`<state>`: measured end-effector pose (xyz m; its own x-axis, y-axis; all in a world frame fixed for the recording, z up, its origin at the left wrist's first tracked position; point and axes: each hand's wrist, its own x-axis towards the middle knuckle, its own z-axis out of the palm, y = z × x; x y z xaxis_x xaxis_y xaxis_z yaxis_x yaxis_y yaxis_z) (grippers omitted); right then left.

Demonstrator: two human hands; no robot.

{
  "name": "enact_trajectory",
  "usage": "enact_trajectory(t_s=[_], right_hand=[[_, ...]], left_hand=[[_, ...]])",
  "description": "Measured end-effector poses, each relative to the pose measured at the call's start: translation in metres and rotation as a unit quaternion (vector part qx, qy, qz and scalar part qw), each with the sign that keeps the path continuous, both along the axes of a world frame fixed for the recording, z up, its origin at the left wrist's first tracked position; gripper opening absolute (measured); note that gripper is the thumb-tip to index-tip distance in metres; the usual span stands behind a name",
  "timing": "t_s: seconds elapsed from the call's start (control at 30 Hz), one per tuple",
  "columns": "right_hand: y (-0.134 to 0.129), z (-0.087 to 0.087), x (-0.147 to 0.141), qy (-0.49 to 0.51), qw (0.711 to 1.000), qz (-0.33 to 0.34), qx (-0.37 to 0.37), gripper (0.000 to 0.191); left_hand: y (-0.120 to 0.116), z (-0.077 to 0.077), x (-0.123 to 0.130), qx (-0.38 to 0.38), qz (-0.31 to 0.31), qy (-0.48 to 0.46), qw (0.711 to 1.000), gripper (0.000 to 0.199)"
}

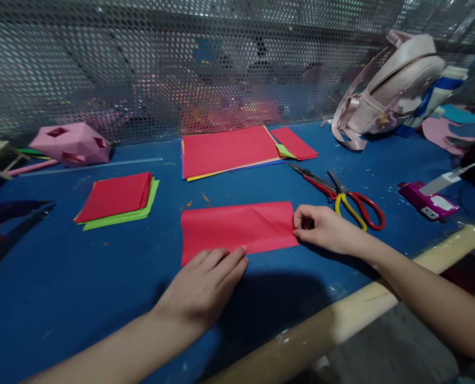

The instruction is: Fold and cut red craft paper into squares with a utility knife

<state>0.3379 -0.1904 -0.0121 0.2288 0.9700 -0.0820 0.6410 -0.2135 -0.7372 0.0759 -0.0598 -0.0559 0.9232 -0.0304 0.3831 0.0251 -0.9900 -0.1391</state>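
Red sheet, frame centre
Right hand's fingers pinch its edge; left hand lies palm-down, fingers slightly parted.

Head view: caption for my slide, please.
Bare left hand and right hand on a red paper sheet, scissors beside them on the blue table.

A pale backpack sits near a perforated metal screen.
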Motion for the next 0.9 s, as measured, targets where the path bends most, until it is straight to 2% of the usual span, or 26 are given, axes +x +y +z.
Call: enact_trajectory(t_s=[0.13,0.23,0.37,0.47,0.67,0.9], right_hand=[[0.001,0.001,-0.001,-0.017,1.0,0.003,-0.003,0.009],[0.001,0.002,-0.002,-0.03,1.0,0.005,-0.004,0.009],[0.001,0.0,-0.001,-0.037,0.999,0.006,-0.005,0.007],[0.001,-0.004,0.002,-0.046,0.999,0.01,0.0,0.006],[0.0,-0.006,0.004,-0.055,0.998,0.017,0.005,0.006],[0.0,-0.004,0.004,-0.059,0.998,0.035,0.002,0.005]], left_hand=[[0.002,0.003,0.002,0.001,-0.021,0.001,1.0,0.035],[-0.002,0.016,0.007,0.004,-0.007,0.068,0.998,0.032],[-0.02,0.032,0.017,0.028,0.034,0.151,0.988,0.027],[-0.036,0.038,0.023,0.05,0.049,0.147,0.987,0.022],[-0.055,0.035,0.032,0.028,0.099,0.077,0.992,0.041],[-0.057,0.028,0.033,0.034,0.096,0.061,0.993,0.043]])
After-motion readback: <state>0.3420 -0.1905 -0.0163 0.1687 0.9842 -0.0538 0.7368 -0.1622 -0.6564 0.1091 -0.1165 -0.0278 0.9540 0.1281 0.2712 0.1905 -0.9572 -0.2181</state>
